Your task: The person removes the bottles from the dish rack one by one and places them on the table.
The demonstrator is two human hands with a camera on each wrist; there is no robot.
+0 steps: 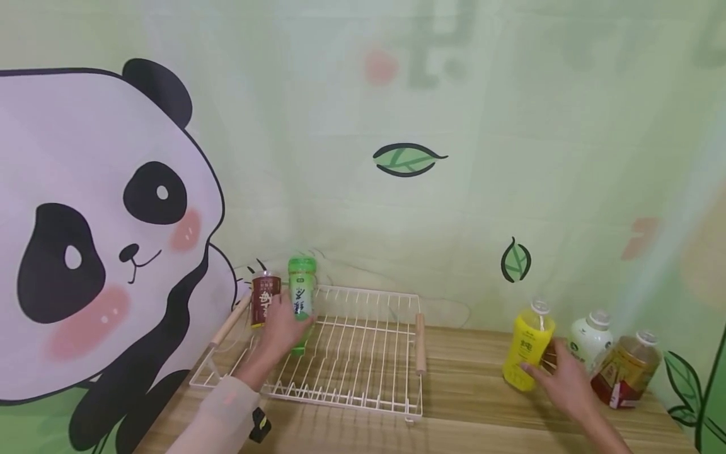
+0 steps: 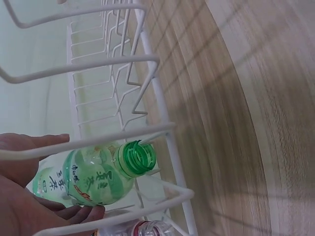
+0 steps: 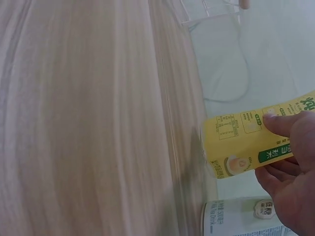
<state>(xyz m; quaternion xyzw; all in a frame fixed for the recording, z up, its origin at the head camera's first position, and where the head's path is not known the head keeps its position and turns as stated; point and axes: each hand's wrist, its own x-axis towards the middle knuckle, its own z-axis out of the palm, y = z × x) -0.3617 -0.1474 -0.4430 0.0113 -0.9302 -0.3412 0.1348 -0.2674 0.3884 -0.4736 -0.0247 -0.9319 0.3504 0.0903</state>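
On the wood-grained bench [image 1: 482, 429] stands a white wire rack [image 1: 368, 291] with pale wooden handles [image 1: 420, 343] at its two sides. Inside its left part is a green plastic bottle with a pale green label [image 1: 302, 287], inverted: the left wrist view shows its green threaded neck uncapped and pointing down among the wires. The left hand [image 1: 282, 326] grips this bottle, thumb on one side and fingers curled round the other. Whether its mouth bears on the wires cannot be determined. Just beside it, to the left, is a bottle with a dark red label [image 1: 265, 296], also within the rack.

Well to the right of the rack, the right hand [image 1: 569, 381] grips a yellow-labelled bottle with a white cap [image 1: 527, 347]. Its thumb presses the label and its fingers bend round the far side. This bottle is cap-up; contact between its base and the bench cannot be confirmed. Next to it, on the right, a white bottle with a white cap [image 1: 590, 337] stands on the bench, followed by a squat brown bottle with a pale cap [image 1: 626, 372], nearest the right end.

Behind the bench hangs a pale green cloth backdrop [image 1: 317, 94], printed with a large panda [image 1: 57, 145] and leaves [image 1: 405, 159]. A pale sleeve [image 1: 221, 416] covers the left forearm.
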